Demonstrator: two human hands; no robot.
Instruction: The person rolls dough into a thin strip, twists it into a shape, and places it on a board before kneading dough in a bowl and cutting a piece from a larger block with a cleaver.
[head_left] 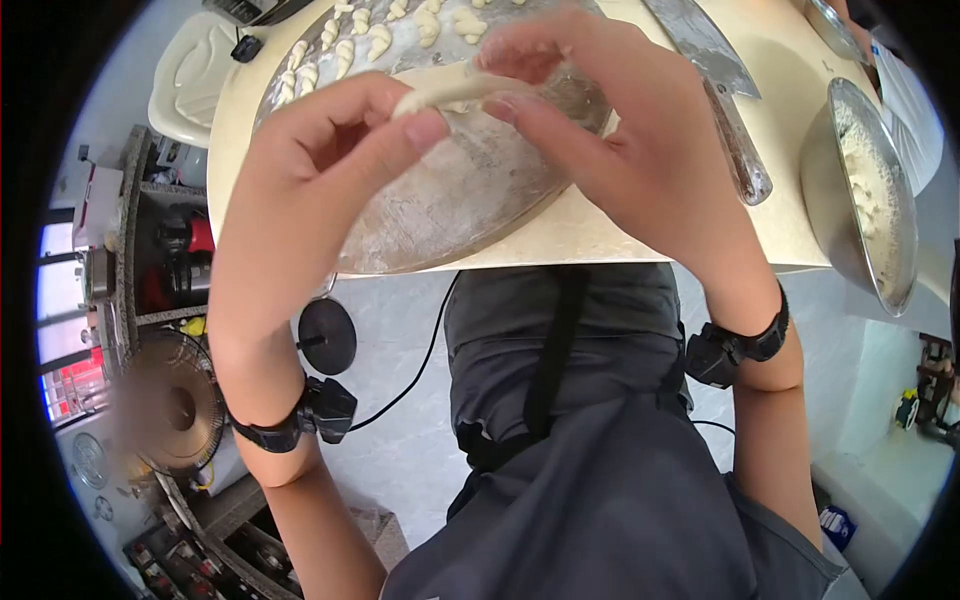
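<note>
A pale strip of dough (452,90) is stretched between my two hands, above a floured round board (440,205). My left hand (325,160) pinches its left end between thumb and fingers. At the other end, my right hand (630,130) has its thumb below the strip and its fingers above; motion blurs these fingertips a little. Several small twisted dough pieces (379,42) lie on the far part of the board, spaced out in rows. Part of the board is hidden behind my hands.
To the right of the board lies a cleaver (708,45), its handle (738,150) towards me. A metal bowl (835,215) with flour and dough lumps stands at the table's right. A white chair (180,85) and a fan (180,405) are on the left.
</note>
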